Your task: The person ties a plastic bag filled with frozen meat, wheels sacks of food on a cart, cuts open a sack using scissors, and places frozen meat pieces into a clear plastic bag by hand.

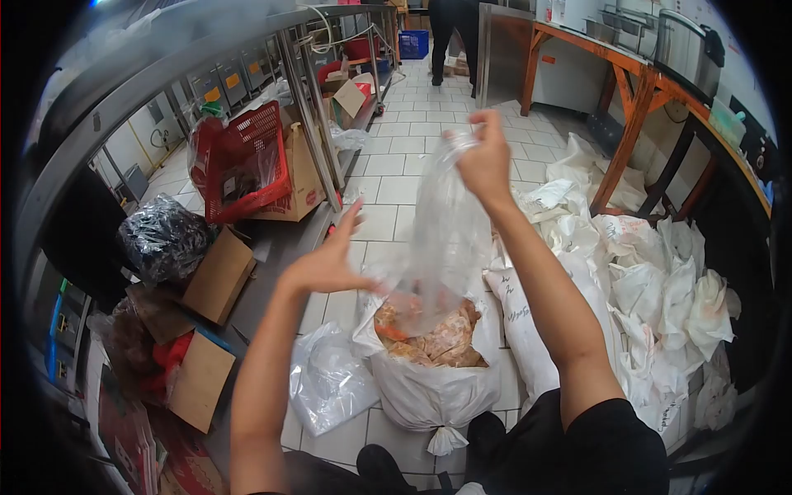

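My right hand (487,161) is raised and pinches the gathered top of a clear plastic bag (450,214), which hangs down blurred by motion. Lower and to the left, my left hand (334,262) is held with its fingers spread, beside the bag and not closed on it. Under the hanging bag stands an open white sack (437,394), filled with orange-brown pieces (445,334) that look like raw meat; the bag's lower end covers part of them. Flat clear plastic bags (330,379) lie on the floor left of the sack.
Filled white sacks (569,305) line the floor at the right, below a wooden-framed table (635,70). A red basket (247,165) and cardboard boxes (216,276) are on the metal rack's shelf at the left. A person in dark trousers (454,33) stands farther up the tiled aisle.
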`<state>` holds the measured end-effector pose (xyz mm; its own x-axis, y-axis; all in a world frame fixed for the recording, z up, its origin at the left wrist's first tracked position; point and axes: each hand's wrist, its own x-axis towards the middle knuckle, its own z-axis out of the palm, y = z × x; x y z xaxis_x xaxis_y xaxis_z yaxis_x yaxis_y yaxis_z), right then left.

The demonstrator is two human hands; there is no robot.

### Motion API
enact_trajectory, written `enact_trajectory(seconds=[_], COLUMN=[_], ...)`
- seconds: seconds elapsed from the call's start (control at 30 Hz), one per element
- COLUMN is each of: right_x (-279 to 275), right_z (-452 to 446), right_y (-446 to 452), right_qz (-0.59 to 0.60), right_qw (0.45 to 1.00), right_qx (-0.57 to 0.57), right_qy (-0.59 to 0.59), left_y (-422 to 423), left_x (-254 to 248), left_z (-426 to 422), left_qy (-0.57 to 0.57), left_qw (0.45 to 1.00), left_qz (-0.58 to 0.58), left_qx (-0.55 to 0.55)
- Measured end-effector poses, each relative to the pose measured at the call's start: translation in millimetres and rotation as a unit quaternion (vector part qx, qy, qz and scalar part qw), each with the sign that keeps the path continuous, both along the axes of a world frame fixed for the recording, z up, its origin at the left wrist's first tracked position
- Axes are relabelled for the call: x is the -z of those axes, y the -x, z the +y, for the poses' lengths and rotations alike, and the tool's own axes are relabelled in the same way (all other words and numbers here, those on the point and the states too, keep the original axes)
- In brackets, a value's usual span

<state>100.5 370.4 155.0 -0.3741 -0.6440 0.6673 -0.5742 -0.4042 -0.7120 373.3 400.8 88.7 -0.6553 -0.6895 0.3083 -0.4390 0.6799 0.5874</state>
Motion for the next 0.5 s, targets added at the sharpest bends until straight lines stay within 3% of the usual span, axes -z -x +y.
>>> enact_trajectory(seconds=[0.07, 0.1, 0.17, 0.23, 0.33, 0.4, 0.43, 0.47, 0.5], right_x=[-0.1, 0.1, 2.5, 10.9, 57.2, 82.6, 88.7, 96.1, 93.5], right_z=[7.7, 10.8, 9.6, 5.1, -6.8, -20.6, -24.4, -27.4, -27.5], right_y=[-28.7, -42.1, -50.1, -36.7, 13.6, 20.7, 18.5, 16.9, 12.2], right_qz=[0.038, 0.099, 0.164, 0.254, 0.343, 0.386, 0.293, 0.189, 0.189], right_qw=[0.999, 0.992, 0.976, 0.961, 0.937, 0.921, 0.932, 0.904, 0.903], right_qx=[-0.030, -0.068, -0.110, -0.078, -0.058, -0.036, -0.092, -0.146, -0.150], right_qy=[0.001, 0.044, 0.086, 0.080, 0.002, -0.026, -0.192, -0.353, -0.356], left_y=[56.3, 63.7, 70.3, 40.2, -12.6, -26.6, -25.6, -19.5, -16.7], left_x=[-21.5, -19.2, -6.1, 15.2, 13.8, 11.8, 14.3, 22.7, 33.2], left_z=[28.2, 24.8, 5.1, -18.2, -30.6, -28.5, -31.2, -36.0, -42.5], left_qy=[-0.072, -0.074, -0.031, 0.105, 0.126, 0.060, 0.062, 0.009, -0.046], left_qw=[0.983, 0.982, 0.961, 0.922, 0.894, 0.886, 0.885, 0.882, 0.874], left_qz=[0.093, 0.094, 0.048, 0.131, 0.096, 0.135, 0.133, 0.171, 0.210], left_qx=[-0.142, -0.146, -0.272, -0.349, -0.420, -0.440, -0.442, -0.440, -0.436])
